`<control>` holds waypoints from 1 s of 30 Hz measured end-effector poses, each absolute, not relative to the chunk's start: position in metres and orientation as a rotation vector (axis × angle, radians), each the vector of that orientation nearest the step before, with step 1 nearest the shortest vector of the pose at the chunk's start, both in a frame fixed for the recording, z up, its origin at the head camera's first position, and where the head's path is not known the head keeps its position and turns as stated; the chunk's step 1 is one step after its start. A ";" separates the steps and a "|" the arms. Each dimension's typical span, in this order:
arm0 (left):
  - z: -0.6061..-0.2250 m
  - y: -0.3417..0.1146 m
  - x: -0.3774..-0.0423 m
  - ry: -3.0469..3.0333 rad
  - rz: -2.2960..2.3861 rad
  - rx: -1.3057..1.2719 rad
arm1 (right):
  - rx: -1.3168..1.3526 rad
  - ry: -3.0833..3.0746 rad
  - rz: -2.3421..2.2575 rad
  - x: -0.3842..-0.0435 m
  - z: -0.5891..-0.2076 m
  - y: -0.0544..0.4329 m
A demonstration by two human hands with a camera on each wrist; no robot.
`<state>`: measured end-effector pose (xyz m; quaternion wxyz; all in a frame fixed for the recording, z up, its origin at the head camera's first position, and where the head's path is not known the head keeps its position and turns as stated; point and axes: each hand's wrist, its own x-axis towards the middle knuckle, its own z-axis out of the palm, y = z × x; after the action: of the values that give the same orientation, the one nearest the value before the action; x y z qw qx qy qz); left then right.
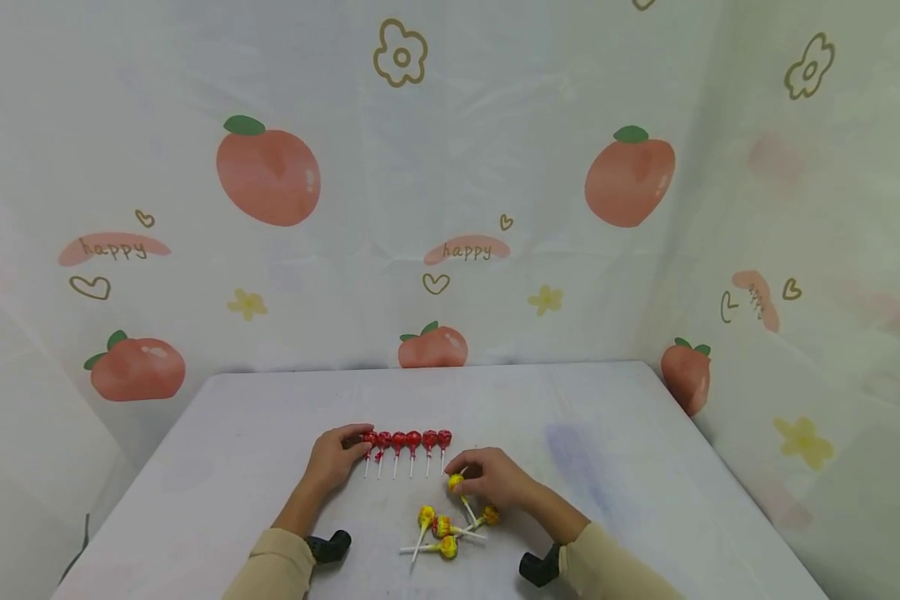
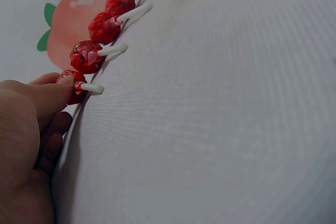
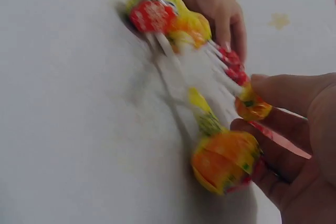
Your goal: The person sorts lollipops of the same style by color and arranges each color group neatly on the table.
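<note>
Several red-wrapped lollipops (image 1: 413, 439) lie side by side in a row, white sticks toward the person. My left hand (image 1: 333, 458) is at the row's left end. Its thumb and fingers pinch the head of the leftmost red lollipop (image 2: 79, 87), as the left wrist view shows. Just past the row's right end, my right hand (image 1: 495, 477) pinches a yellow lollipop (image 1: 456, 482) by its head, the stick slanting down toward the person. Below that hand, several other yellow lollipops (image 1: 447, 547) lie in a loose pile with sticks crossing. The right wrist view is blurred.
Everything lies on a white-covered table (image 1: 270, 400), with a purplish stain (image 1: 577, 450) to the right. A white curtain (image 1: 450, 150) printed with peaches stands behind it. Black wrist devices (image 1: 330, 547) sit at both sleeve cuffs.
</note>
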<state>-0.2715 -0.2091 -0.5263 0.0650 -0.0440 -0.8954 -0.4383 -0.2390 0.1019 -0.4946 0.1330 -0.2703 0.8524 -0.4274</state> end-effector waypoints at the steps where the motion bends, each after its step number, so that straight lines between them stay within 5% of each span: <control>1: -0.526 -0.209 -0.271 -2.704 -1.322 -0.133 | -0.757 2.493 -1.249 -0.241 -0.494 0.103; 30: -0.526 -0.208 -0.269 -2.690 -1.296 -0.140 | -0.465 2.831 -1.303 -0.289 -0.507 0.138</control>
<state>-0.2687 -0.2083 -0.5256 0.0759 -0.0467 -0.8974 -0.4322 -0.2890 0.1377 -0.5067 -0.0047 -0.1475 0.8984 -0.4137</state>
